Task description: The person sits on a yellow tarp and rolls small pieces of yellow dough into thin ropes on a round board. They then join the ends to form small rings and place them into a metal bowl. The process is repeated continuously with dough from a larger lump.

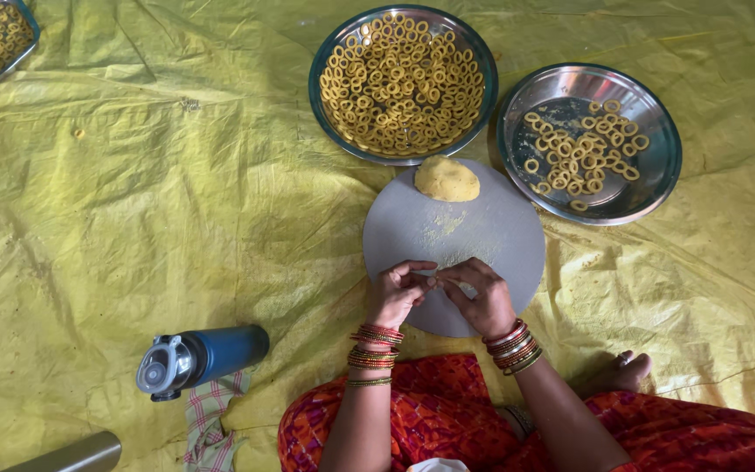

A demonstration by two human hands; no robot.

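Red patterned skirt [447,411] in the foreground, bangled wrists above it. Left hand [398,293] and right hand [481,297] meeting fingertip to fingertip over the round grey board [500,232], pinching something too small to make out. Dough ball [446,178] at the board's far edge; two steel plates of dough rings [402,83] [584,145] beyond. Blue bottle [201,357] lying on the yellow sheet [133,218], well left.

The left hand [398,293] and right hand [480,295] met fingertip to fingertip over a round grey board [491,232] lying on a yellow plastic sheet [133,201]. A lump of yellow dough [446,179] sat at the board's far edge, before a full steel plate of dough rings [403,83] and a sparser one [589,144].
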